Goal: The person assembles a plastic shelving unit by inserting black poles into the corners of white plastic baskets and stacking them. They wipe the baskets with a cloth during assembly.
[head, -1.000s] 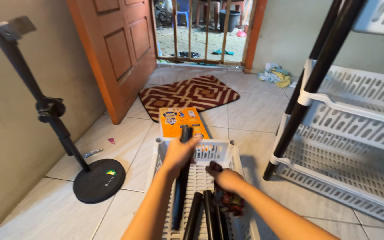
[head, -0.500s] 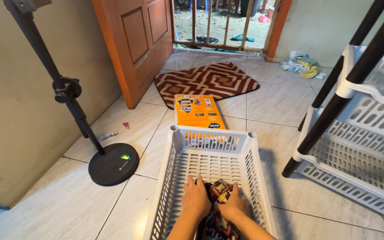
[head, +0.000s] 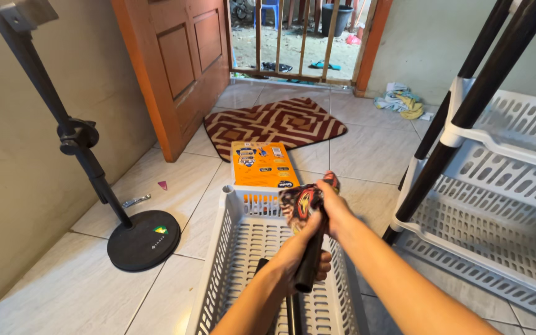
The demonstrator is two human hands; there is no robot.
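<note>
Left hand: gripping 1 black tube (held upright)
Right hand: clutching patterned cloth at tube's top
Below: white basket

A room just inside the entrance of a home: pale floor tiles, an open wooden door and a barred gate giving onto a sandy yard. A patterned doormat lies at the threshold, a white plastic shelf rack stands to the right, and crumpled cloth sits by the wall.
</note>
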